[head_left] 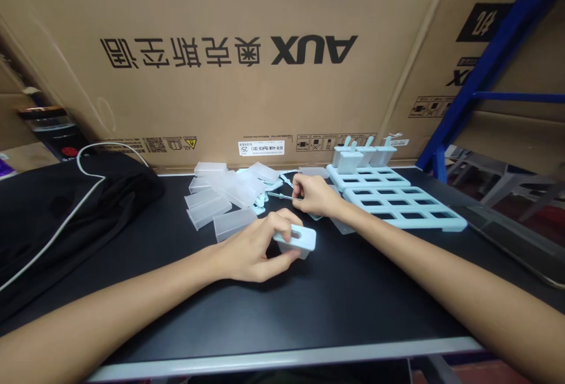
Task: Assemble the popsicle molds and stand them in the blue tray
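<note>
Pale-blue lid [308, 239] on frosted cup [302, 253]

Lid smooth, corners rounded, an oblong slot in its top; cup beneath boxy, translucent. Pair sits between thumb and fingers of the left grip [260, 247], which clasps it by the sides, over the black surface [353, 296]. Right grip [316, 194] pinches a slim blue stick [279, 196]. Loose cups [233, 187] heaped beyond the left grip; gridded blue trays [454, 223] to the right.

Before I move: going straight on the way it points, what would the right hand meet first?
Most likely the pale-blue sticks, just ahead of the right hand, then the clear boxes beyond. Depth is hard to judge from this one view.
</note>
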Action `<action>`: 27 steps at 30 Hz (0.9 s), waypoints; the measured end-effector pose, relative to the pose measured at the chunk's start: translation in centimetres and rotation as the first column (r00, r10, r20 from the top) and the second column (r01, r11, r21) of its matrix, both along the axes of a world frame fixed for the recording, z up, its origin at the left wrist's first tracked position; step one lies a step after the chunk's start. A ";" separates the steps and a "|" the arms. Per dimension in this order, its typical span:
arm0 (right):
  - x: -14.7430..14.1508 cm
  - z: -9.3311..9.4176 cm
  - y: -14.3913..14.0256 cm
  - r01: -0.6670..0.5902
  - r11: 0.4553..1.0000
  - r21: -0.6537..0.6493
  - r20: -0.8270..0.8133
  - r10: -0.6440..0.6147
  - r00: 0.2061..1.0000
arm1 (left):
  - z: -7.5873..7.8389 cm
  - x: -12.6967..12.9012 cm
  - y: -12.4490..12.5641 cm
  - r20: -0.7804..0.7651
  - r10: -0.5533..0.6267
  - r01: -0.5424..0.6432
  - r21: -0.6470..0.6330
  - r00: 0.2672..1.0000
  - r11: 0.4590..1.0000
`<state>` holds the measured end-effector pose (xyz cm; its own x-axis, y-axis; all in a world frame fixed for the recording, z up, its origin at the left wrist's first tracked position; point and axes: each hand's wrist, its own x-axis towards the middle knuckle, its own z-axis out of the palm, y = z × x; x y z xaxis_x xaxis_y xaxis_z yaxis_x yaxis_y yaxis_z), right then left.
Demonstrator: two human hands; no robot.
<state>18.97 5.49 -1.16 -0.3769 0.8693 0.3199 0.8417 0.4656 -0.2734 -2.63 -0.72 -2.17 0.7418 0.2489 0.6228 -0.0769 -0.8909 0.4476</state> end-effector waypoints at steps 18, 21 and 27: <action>1.1 8.0 -6.9 -0.491 0.865 -0.105 -0.646 0.316 0.695 | -0.6 0.1 0.5 -0.097 0.232 -0.251 -0.325 0.968 0.912; 0.4 7.7 -7.3 -0.474 0.872 -0.119 -0.529 0.349 0.774 | -0.4 0.1 0.5 -0.139 0.251 -0.281 -0.281 0.958 0.918; 0.5 7.4 -7.2 -0.471 0.870 -0.147 -0.280 0.420 0.863 | -0.2 0.1 0.5 -0.184 0.273 -0.312 -0.236 0.944 0.920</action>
<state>19.47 -1.66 6.19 -0.6764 0.6807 0.2813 0.4578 0.6877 -0.5634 -2.54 -0.22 -2.41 0.6877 0.6062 0.3995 0.2524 -0.7155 0.6514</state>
